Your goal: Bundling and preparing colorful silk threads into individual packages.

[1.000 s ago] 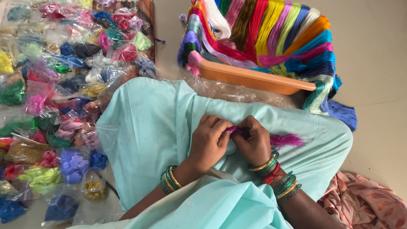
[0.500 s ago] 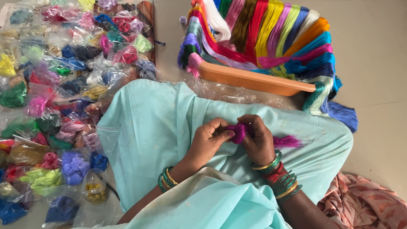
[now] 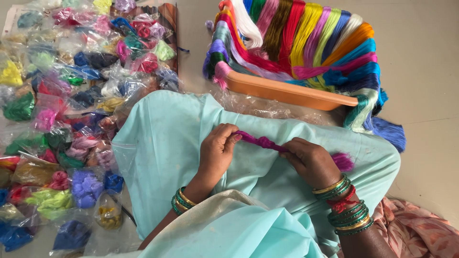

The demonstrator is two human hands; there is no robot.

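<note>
Over mint-green cloth (image 3: 167,143), twisted magenta thread bundle (image 3: 262,141) pinched tight between left hand (image 3: 217,153) and right hand (image 3: 313,162).

I see open floor (image 3: 430,71) along the right of the frame. The orange tray (image 3: 287,91) of thread skeins blocks the upper centre, and plastic packets (image 3: 71,119) crowd the whole left side.
</note>
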